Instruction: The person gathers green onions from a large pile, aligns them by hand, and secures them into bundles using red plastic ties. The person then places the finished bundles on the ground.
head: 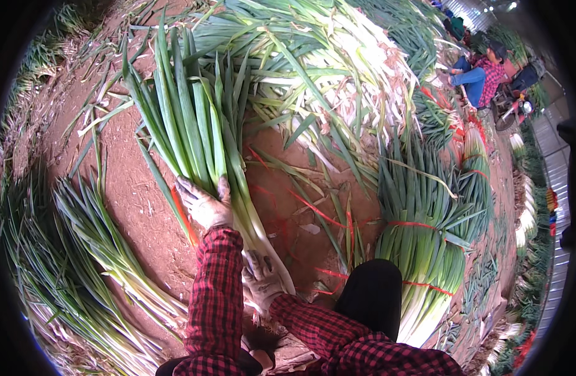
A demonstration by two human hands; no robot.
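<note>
A loose bunch of long green onions [194, 127] stretches before me, leaves pointing away and white stalks towards me. Around its lower leaves, my left hand [205, 204], in a dirt-stained glove, has its thumb on the right side and its fingers on the left. My right hand [264, 277], also gloved and soiled, grips the white stalks nearer my body. The roots are partly hidden below that hand. Beside my left hand, an orange-red strip [185, 218] lies along the bunch's left side.
A tied bundle of green onions [419, 249] with red bands stands right of my knee [372, 291]. Loose onions [335, 80] form a heap ahead; more onions [71, 272] lie left. Red strips [316, 209] litter the soil. A person [485, 80] sits far right beside a motorcycle [513, 110].
</note>
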